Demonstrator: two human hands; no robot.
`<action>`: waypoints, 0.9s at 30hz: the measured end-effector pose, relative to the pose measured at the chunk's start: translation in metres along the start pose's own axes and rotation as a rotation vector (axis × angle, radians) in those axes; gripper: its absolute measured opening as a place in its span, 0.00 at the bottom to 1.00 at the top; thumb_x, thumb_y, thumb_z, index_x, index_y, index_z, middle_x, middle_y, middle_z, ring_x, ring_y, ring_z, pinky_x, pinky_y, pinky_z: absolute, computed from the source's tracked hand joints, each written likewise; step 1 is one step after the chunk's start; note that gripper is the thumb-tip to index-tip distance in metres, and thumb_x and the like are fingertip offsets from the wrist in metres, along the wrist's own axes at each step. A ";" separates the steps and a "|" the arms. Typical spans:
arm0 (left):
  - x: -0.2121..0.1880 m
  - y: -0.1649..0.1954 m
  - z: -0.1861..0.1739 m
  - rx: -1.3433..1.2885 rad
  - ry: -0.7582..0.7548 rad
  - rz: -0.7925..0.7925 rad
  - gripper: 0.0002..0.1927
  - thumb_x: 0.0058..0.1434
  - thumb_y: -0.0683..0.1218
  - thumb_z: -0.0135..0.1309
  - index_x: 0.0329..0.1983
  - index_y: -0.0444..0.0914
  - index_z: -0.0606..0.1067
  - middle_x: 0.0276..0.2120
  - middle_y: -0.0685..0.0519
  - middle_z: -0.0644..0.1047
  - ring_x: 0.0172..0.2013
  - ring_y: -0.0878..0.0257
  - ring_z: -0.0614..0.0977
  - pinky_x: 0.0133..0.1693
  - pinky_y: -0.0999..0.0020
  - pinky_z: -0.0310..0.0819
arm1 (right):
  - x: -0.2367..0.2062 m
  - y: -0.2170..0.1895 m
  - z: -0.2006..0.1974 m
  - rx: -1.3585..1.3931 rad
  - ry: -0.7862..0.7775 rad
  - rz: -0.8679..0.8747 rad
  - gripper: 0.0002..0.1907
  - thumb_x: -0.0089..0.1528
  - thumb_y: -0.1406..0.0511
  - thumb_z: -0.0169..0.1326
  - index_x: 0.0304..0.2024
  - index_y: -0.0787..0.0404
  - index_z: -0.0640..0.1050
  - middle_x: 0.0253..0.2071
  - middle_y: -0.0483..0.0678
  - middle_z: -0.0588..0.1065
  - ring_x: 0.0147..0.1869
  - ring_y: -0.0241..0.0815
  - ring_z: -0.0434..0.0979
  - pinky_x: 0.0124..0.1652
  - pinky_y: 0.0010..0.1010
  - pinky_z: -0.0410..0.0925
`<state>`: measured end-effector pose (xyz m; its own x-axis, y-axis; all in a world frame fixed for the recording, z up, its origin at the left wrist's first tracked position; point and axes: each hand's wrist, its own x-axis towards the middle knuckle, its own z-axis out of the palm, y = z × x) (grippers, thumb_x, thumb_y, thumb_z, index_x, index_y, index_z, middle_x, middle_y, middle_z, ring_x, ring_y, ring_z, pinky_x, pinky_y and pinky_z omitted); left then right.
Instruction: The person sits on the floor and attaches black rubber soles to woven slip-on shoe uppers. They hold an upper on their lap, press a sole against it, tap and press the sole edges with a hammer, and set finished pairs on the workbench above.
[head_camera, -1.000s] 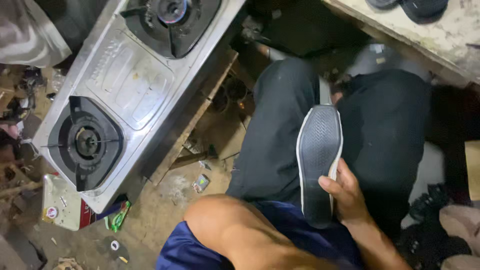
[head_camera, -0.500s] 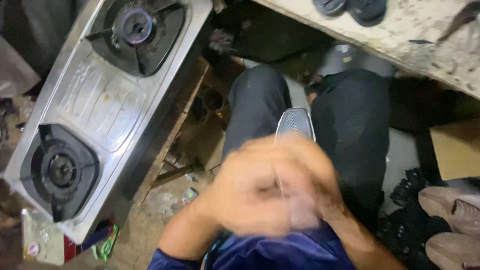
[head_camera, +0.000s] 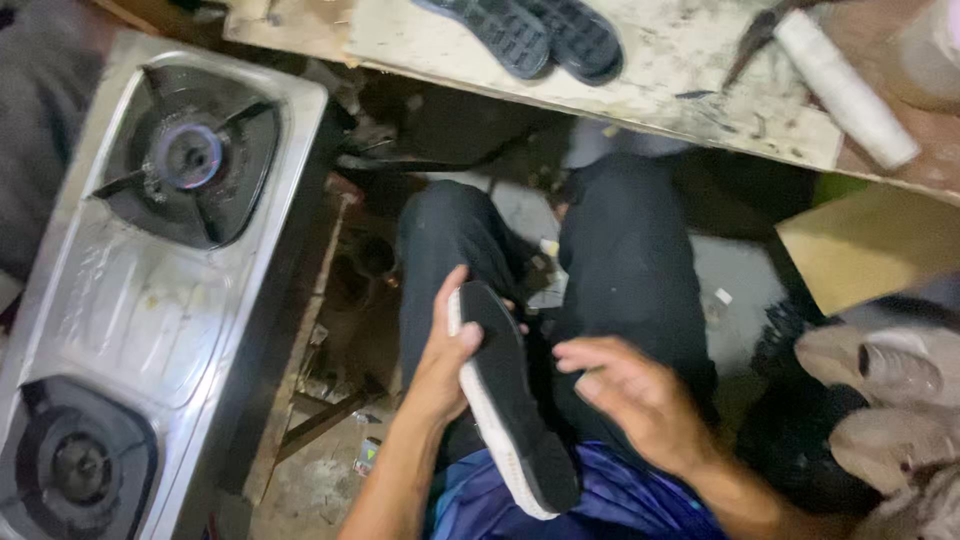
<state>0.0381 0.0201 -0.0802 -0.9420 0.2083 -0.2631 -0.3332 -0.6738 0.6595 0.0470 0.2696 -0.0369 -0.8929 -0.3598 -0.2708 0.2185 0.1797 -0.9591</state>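
My left hand grips a black shoe sole with a white edge by its upper end, holding it on edge over my lap. My right hand hovers just to the right of the sole with the fingers spread and nothing in it. Both hands are above my legs in black trousers and a blue garment.
A steel two-burner gas stove lies to the left. A stained workbench ahead carries two dark soles and a white roll. Beige shoes and a cardboard piece sit at the right.
The sole passed from my right hand to my left and turned on edge. My right hand let go and opened. The view tilted up toward the bench.
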 end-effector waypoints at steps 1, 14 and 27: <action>-0.002 0.000 -0.002 -0.026 0.002 0.009 0.52 0.60 0.60 0.61 0.80 0.49 0.45 0.58 0.40 0.71 0.53 0.43 0.79 0.53 0.47 0.76 | -0.003 -0.003 -0.012 0.023 0.075 0.032 0.18 0.63 0.63 0.53 0.51 0.69 0.81 0.54 0.54 0.79 0.54 0.41 0.82 0.47 0.32 0.76; 0.002 -0.021 0.010 0.045 -0.100 -0.043 0.40 0.66 0.56 0.53 0.74 0.40 0.50 0.52 0.43 0.72 0.50 0.47 0.80 0.52 0.47 0.78 | 0.067 -0.070 -0.178 -1.001 0.704 -0.654 0.14 0.71 0.68 0.59 0.57 0.69 0.77 0.57 0.60 0.75 0.61 0.55 0.76 0.60 0.41 0.69; 0.028 -0.055 0.007 0.037 0.065 -0.140 0.35 0.73 0.54 0.39 0.78 0.45 0.42 0.41 0.43 0.74 0.37 0.51 0.82 0.41 0.52 0.81 | 0.055 -0.036 -0.154 -0.379 0.613 -0.316 0.27 0.73 0.65 0.49 0.74 0.66 0.63 0.56 0.51 0.75 0.52 0.46 0.79 0.46 0.35 0.73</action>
<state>0.0302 0.0678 -0.1191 -0.8822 0.2511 -0.3984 -0.4633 -0.6146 0.6384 -0.0706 0.3844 -0.0043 -0.9724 0.1037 0.2091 -0.1324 0.4929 -0.8599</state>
